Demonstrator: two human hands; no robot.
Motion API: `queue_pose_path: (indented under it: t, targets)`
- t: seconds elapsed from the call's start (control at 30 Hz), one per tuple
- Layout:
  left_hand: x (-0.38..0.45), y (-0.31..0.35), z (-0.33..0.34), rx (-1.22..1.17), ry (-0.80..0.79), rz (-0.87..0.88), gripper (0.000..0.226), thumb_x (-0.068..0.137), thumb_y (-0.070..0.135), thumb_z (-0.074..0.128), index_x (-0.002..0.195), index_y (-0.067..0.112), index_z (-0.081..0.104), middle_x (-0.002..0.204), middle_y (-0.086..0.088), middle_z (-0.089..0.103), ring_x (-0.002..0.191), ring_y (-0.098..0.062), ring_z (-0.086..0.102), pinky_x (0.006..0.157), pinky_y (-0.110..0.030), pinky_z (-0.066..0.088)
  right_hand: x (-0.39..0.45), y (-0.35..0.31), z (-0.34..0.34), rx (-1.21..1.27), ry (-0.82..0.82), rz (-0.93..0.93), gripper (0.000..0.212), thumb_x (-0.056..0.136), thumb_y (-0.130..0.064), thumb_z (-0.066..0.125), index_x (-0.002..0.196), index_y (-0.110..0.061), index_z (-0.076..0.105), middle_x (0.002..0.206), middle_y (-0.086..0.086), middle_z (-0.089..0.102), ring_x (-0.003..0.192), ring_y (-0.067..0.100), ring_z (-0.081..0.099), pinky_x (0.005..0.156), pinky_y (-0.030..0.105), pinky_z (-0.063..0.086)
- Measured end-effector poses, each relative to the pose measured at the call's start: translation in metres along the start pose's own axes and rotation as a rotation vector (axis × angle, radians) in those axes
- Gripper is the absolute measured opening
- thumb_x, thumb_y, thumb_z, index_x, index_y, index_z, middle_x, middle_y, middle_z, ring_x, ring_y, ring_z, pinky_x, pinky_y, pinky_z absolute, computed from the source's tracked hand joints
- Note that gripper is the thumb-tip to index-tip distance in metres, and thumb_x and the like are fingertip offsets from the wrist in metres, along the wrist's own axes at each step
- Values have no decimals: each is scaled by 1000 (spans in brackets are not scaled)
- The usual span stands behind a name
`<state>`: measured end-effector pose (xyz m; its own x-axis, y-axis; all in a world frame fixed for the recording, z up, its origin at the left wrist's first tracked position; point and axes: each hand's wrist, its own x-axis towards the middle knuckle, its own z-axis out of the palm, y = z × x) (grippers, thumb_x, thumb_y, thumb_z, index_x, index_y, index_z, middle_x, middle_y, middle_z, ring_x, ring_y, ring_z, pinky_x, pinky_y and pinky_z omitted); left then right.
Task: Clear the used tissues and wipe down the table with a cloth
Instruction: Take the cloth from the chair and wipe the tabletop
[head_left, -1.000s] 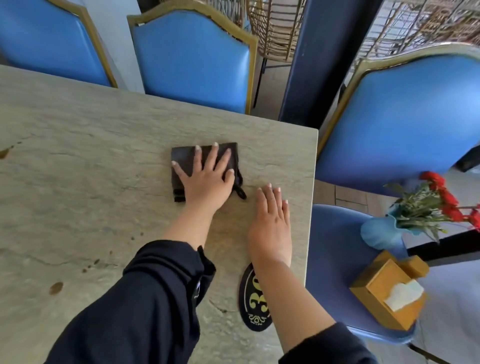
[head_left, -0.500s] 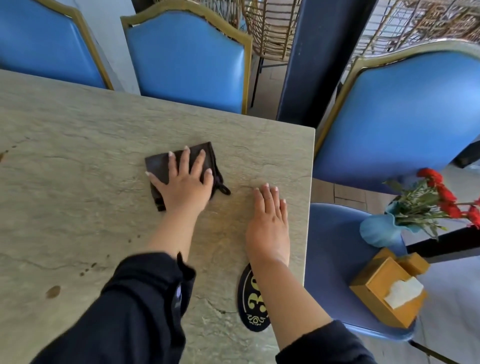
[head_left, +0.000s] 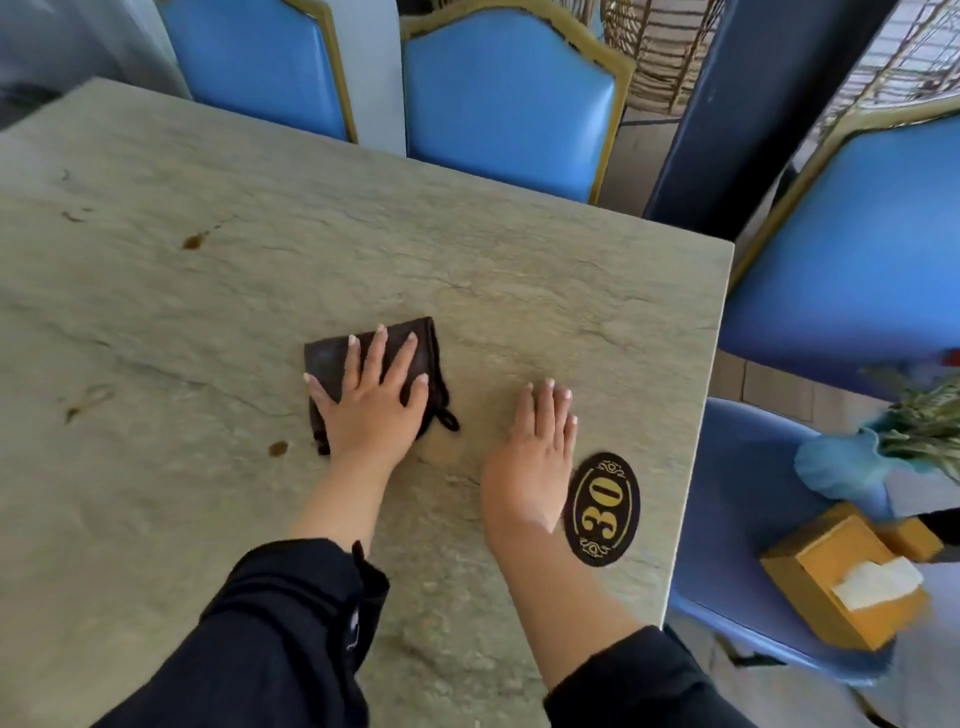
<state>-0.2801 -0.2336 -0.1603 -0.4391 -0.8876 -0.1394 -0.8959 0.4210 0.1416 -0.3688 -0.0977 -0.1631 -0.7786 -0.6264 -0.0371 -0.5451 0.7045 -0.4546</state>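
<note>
A folded dark brown cloth lies on the grey-green stone table. My left hand presses flat on the cloth with fingers spread and straight. To its right my right hand rests flat on the bare tabletop, fingers straight and together, holding nothing. Brown stains mark the table just left of the cloth, with more stains farther back left. No loose used tissue is in view on the table.
A black oval number plate "30" sits by the table's right edge. Blue gold-framed chairs stand behind and right. On the right chair seat are a tan tissue box and a blue vase of flowers. A dark pillar stands behind.
My left hand has slid the cloth to the left and nearer to me across the table. My right hand stays planted. The view has shifted, uncovering the number plate.
</note>
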Motion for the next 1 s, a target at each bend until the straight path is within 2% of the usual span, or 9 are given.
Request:
queue_pose_path:
  t: [0.13,0.23,0.3,0.43,0.57,0.7,0.83,0.9,1.0]
  targets:
    - [-81,-16,12,80,110,239,53,97,55,17,149,49,10,161,16,5,149,-17,2,111,-68,6,-1,-4,4,-41,33,22,63,94,-3,27,153,-11,6,161,6,-6,147,23,-15,121,37,-7]
    - [-89,-35,12,101,79,400,52,97,57,21,147,51,13,160,19,7,149,-13,5,110,-68,8,-3,-9,3,-59,17,19,63,93,-2,27,153,-9,8,162,7,-4,148,22,-14,121,37,-6]
    - [-68,-51,6,87,80,350,52,96,58,22,146,54,11,160,21,5,149,-11,2,111,-69,7,-4,-9,2,-67,2,-4,65,91,1,27,153,-9,8,162,6,-3,148,21,-13,121,36,-7]
    - [-30,-86,-8,-3,18,69,51,95,59,18,144,58,3,159,23,-4,148,-11,-9,112,-67,-2,-12,-18,5,-90,-46,-89,65,92,2,27,153,-10,7,162,5,-3,148,21,-13,121,35,-7]
    - [-51,-102,-8,-43,20,-129,53,95,59,13,147,53,1,160,17,-7,148,-14,-12,111,-67,-4,-38,-46,15,-12,-106,-160,59,96,-5,30,152,-10,12,162,5,-1,148,21,-12,120,34,-9]
    - [-133,-98,9,8,128,-3,55,95,57,18,149,48,11,161,14,5,149,-17,0,112,-65,1,-83,-72,27,107,-158,-275,54,98,-6,31,151,-10,21,162,5,4,149,19,-9,119,30,-11]
    - [-144,-126,7,45,82,202,54,94,58,27,146,53,13,160,20,8,149,-12,6,113,-64,5,-98,-67,30,46,-152,-338,56,98,-9,27,152,-10,13,162,6,-1,148,20,-12,118,31,-13]
    - [-121,-148,0,40,90,151,53,94,59,25,145,56,11,159,23,5,149,-11,3,113,-66,4,-96,-68,33,20,-139,-335,56,98,-5,28,152,-8,14,162,7,-1,148,21,-12,119,34,-12]
    - [-98,-179,-13,-30,40,-143,52,95,61,18,145,57,3,160,21,-3,148,-12,-7,113,-64,-2,-96,-72,36,-23,-140,-341,57,97,-2,28,152,-6,14,161,9,-2,148,22,-12,119,36,-12]
